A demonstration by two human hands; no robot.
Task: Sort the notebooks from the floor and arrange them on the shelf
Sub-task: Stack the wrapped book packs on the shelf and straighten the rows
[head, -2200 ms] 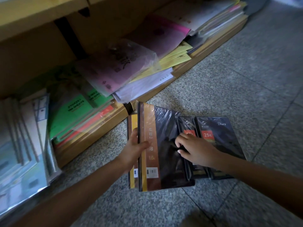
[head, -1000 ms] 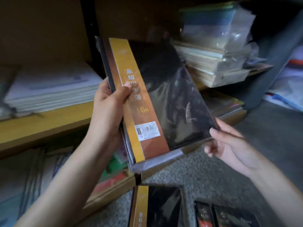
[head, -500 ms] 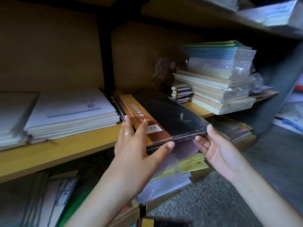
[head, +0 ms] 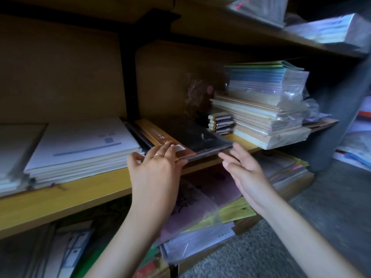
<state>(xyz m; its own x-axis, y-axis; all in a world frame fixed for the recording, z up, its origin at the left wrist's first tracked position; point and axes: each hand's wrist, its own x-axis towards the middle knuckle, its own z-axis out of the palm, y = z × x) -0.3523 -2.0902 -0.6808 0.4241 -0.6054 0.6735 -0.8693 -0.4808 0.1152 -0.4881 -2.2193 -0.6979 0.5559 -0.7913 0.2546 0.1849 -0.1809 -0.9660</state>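
Note:
A black notebook with an orange and yellow spine band (head: pixel 186 135), wrapped in plastic, lies flat on the wooden shelf (head: pixel 66 195), just right of the dark upright. Another notebook's edge shows beneath it. My left hand (head: pixel 154 171) rests its fingertips on the notebook's front left corner, fingers spread, a ring on one finger. To the right my right hand (head: pixel 243 171) hovers open, fingertips just short of the notebook's front right corner, holding nothing.
A stack of white booklets (head: pixel 80 145) lies left of the notebook. Small dark notebooks (head: pixel 220 123) and a tall wrapped stack (head: pixel 267 101) stand to its right. Pink and yellow paper packs (head: pixel 202 203) fill the bottom shelf. Grey speckled floor (head: pixel 301 237) is at lower right.
The notebook was lifted from the floor, laid on the shelf and slid further back. My right hand has come off its corner; my left hand has flattened onto its front edge.

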